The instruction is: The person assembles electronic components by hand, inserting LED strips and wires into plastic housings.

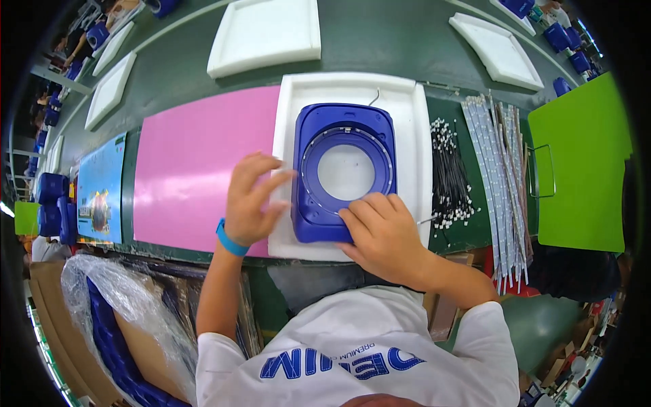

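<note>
A blue plastic housing with a large round opening lies on a white foam tray. A thin light-coloured LED strip runs along the inside of its ring. At the ring's lower right, my right hand is closed, its fingers bent over the rim and pressed on the strip; its fingertips are partly hidden. A short pale end sticks out to the right of that hand. My left hand, with a blue wristband, is open beside the housing's left side, fingers apart and holding nothing.
Black wires with white connectors and a bundle of LED strips lie right of the tray, before a green panel. A pink sheet lies left. More foam trays stand beyond. Plastic-wrapped blue parts are at lower left.
</note>
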`<state>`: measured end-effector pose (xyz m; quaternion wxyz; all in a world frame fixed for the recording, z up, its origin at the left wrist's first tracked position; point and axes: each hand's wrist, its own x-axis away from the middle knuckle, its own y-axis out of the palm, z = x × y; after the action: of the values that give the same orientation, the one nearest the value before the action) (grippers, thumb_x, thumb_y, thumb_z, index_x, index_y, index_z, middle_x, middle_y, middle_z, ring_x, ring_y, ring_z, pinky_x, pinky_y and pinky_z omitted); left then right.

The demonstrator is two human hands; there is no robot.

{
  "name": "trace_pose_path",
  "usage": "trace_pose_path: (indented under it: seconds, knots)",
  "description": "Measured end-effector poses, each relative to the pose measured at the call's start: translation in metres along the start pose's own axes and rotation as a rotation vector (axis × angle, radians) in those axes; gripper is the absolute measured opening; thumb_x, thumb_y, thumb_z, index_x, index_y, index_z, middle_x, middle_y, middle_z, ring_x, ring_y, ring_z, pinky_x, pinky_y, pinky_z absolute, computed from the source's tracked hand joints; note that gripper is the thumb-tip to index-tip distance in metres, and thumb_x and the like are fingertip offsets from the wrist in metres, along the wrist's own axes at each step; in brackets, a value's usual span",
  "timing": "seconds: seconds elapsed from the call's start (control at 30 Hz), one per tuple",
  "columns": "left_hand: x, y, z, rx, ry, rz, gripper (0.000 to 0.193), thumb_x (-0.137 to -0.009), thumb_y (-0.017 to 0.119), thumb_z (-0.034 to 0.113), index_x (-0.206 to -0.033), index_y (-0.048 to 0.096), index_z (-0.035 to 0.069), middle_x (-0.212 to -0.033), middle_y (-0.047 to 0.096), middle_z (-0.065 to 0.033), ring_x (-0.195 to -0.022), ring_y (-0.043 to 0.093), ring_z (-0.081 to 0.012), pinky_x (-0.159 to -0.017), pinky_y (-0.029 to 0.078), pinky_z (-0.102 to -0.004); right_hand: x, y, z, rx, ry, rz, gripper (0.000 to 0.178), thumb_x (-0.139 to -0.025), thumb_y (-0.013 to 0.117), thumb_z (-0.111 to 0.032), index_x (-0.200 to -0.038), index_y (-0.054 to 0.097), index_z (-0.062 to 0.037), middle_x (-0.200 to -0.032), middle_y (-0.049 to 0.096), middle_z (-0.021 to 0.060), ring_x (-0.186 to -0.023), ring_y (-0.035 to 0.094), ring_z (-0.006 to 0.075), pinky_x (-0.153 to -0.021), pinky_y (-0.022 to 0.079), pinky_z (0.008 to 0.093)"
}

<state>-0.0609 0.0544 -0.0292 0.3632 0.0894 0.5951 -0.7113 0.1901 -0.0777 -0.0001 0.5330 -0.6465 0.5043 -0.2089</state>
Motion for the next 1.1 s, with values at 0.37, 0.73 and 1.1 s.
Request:
trace_pose_path:
  seconds: [0.37, 0.73, 1.1]
  knots:
    - [0.099, 0.034, -0.047, 0.032, -0.517, 0.269, 0.008, -0.085, 0.071, 0.015, -0.087, 0.073, 0.008, -0.091, 0.069, -0.0152, -0.087, 0.066, -0.0376, -0.081, 0.053, -0.0491, -0.148, -0.072, 0.226, 0.446, 0.072, 0.352, 0.048, -0.085, 0.084, -0.019, -0.127, 0.068, 0.0013, -0.126, 0.068, 0.0186, -0.117, 0.06, 0.041, -0.103, 0.047, 0.0479]
    - [0.1, 0.035, -0.023, -0.116, -0.605, 0.404, 0.017, -0.092, 0.075, 0.02, -0.087, 0.069, 0.005, -0.096, 0.067, -0.0103, -0.097, 0.063, -0.0317, -0.089, 0.051, -0.0456, -0.258, 0.013, 0.307, 0.529, 0.053, 0.137, 0.047, -0.093, 0.078, -0.013, -0.136, 0.065, 0.0009, -0.138, 0.063, 0.0235, -0.128, 0.058, 0.0433, -0.108, 0.048, 0.0506]
    - [0.219, 0.003, 0.07, -0.359, -0.827, 0.512, 0.023, -0.097, 0.071, 0.024, -0.115, 0.073, 0.01, -0.126, 0.066, -0.0098, -0.131, 0.054, -0.0342, -0.121, 0.033, -0.0575, -0.294, 0.197, -0.124, -0.265, -0.853, -0.315, 0.027, -0.098, 0.071, -0.014, -0.12, 0.07, 0.0013, -0.125, 0.066, 0.0215, -0.117, 0.062, 0.0412, -0.102, 0.05, 0.049]
